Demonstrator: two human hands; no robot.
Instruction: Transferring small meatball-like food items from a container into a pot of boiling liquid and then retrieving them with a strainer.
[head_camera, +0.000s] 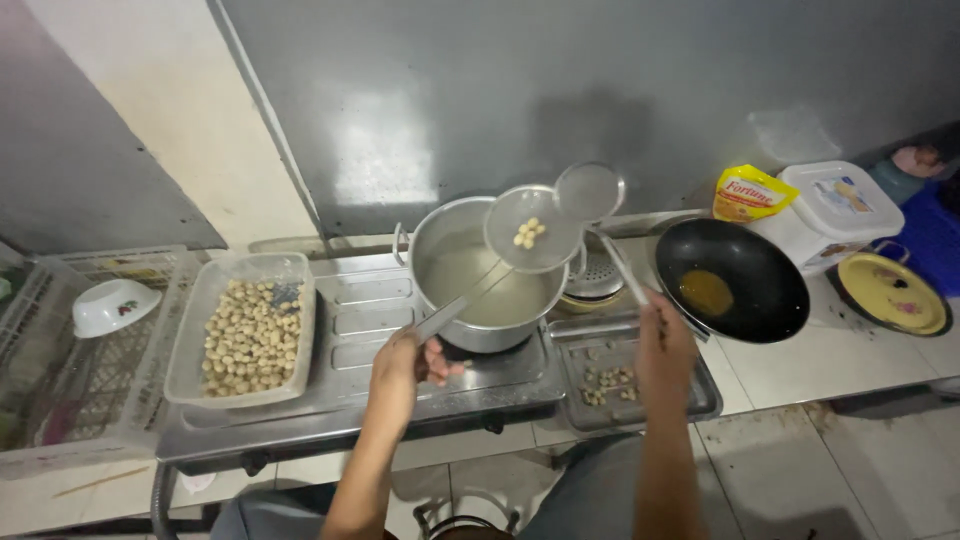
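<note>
the left hand (408, 362) is closed around the long handle of a flat mesh skimmer (532, 232), holding it over the steel pot (450, 250) on the stove (360, 395). a small cluster of pale dough balls (529, 232) sits in the middle of the skimmer, above the cloudy liquid in the pot. the right hand (664, 345) grips the handle of a second, smaller strainer (589, 191), which is raised just beyond the first and looks empty, though its mesh is hard to read against the grey wall.

to the left of the pot, a clear plastic tray (190, 340) on the stove top is well filled with more of the same pale balls (245, 338), so most of the batch appears not yet to have passed through the pot. just right of the pot, near the right hand, a metal tray (700, 395) holds only a few scattered pieces (608, 383), which suggests the work is at an early stage. a black wok (770, 300) with a little oil stands further right on the tabletop (860, 360). at the far left, a white bowl (112, 305) rests on a crate.
</note>
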